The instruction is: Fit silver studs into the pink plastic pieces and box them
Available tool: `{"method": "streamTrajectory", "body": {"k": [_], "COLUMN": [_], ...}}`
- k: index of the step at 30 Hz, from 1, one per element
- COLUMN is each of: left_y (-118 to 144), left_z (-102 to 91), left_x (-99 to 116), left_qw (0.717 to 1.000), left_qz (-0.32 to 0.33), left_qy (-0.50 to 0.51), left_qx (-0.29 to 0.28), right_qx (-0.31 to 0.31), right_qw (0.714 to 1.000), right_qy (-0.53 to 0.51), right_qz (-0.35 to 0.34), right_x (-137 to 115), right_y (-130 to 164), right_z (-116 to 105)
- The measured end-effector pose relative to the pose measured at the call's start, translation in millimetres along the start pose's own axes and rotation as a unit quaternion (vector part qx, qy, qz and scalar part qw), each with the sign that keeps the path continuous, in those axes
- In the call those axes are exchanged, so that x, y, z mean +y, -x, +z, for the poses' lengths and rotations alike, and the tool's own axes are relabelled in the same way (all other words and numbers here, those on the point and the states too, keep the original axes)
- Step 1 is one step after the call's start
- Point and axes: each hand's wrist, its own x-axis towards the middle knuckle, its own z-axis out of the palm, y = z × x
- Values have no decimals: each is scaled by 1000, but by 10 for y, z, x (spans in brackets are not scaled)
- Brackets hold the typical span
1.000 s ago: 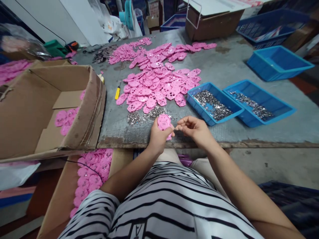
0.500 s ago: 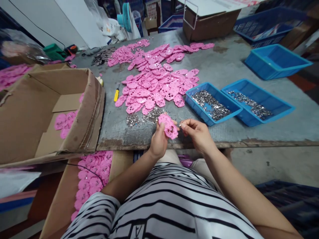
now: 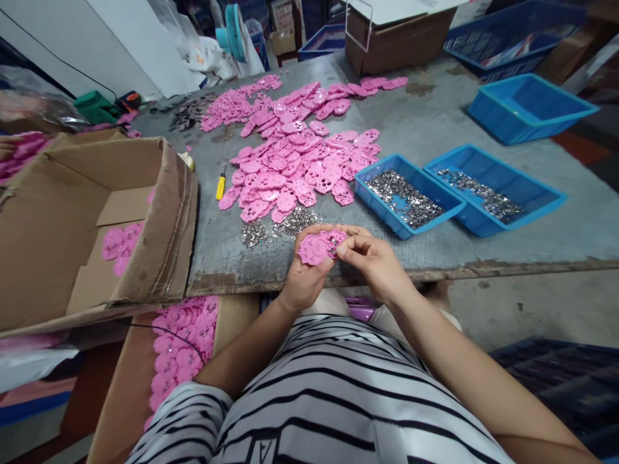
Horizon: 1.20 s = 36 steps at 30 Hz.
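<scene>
My left hand (image 3: 305,278) is closed round a pink plastic part (image 3: 314,249), its thumb on the near edge and its fingers behind. The part is flat with a scalloped outline and has small holes toward its right end. At that end my right hand (image 3: 370,261) pinches with thumb and forefinger against the part. The fingertips largely hide what they pinch, a small metal piece. Just beyond the hands, small metal pieces (image 3: 294,222) lie in loose heaps on the table (image 3: 232,264). Behind them spreads a large pile of pink plastic parts (image 3: 290,164).
Two blue trays (image 3: 457,209) (image 3: 546,201) with metal pieces stand right; another blue tray (image 3: 527,132) is farther back. A yellow-handled screwdriver (image 3: 220,187) lies left of the pile. An open cardboard box (image 3: 178,219) holds several pink parts. Below, another box (image 3: 120,386) holds stacked pink parts.
My right hand has moved left, bringing its pinched metal piece against the pink part. My left hand has turned the part to lie more sideways.
</scene>
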Motion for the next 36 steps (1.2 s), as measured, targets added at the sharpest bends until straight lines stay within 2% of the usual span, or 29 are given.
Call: {"method": "streamTrajectory", "body": {"k": [15,22,25,27,29,32,34,36], "left_y": [14,-32,-59,-73,-84,-90,-88,-85], "left_z": [-63,-95,-87,-80,-81,-99,-111,-121], "left_x": [-31,-134,-160,-158,-146,-120,-103,-91], "left_qw": [997,992,993,994,997,998,998,996], "left_qz": [40,89,94,87,67,28,1,-40], "left_qy": [-58,-69,-69,-58,-46,-45,-46,-44], "left_qx": [-37,-52,-26,-13,3,37,53,60], "right_qx": [4,92,83,103,158,226,212,139], "right_qw": [997,976,982,980,963,909,863,819], "right_qy": [69,124,83,87,146,317,448,556], "right_qz": [-39,-155,-146,-147,-165,-150,-92,-10], "right_x": [-59,96,144,131,87,-1,-50,-82], "right_y": [0,59,29,-61,-221,-547,-757,-909], "right_z": [-5,114,80,-58,-296,-731,-955,-1062]}}
